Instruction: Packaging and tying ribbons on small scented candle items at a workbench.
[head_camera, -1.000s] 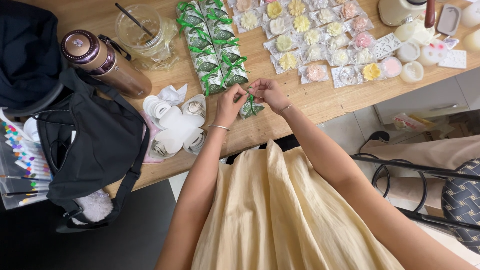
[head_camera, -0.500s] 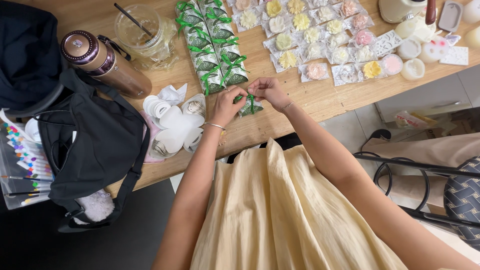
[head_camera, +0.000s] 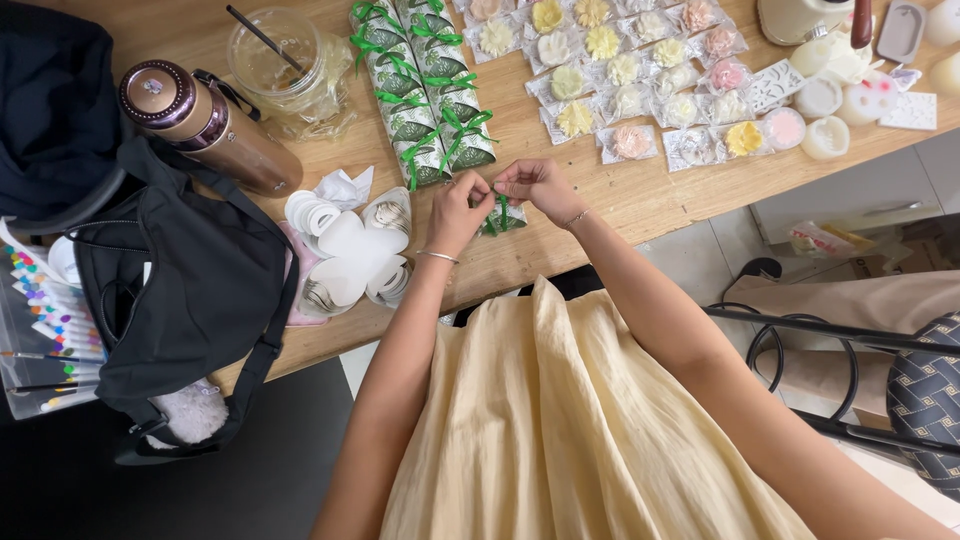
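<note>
A wooden table (head_camera: 640, 200) was crowded with goods, its near edge running from 8 to 3 o'clock. A small green-ribboned packet (head_camera: 503, 216) was pinched near that edge between the closed fingers of the left hand (head_camera: 457, 213) and right hand (head_camera: 538, 185). Finished ribboned packets (head_camera: 425, 90) were ranged at 12 o'clock, a black bag (head_camera: 190, 290) at 9. Open floor was seen at 4 o'clock.

Green-ribboned leaf-print packets (head_camera: 425, 90) beside clear flower-filled packets (head_camera: 640, 80)
</note>
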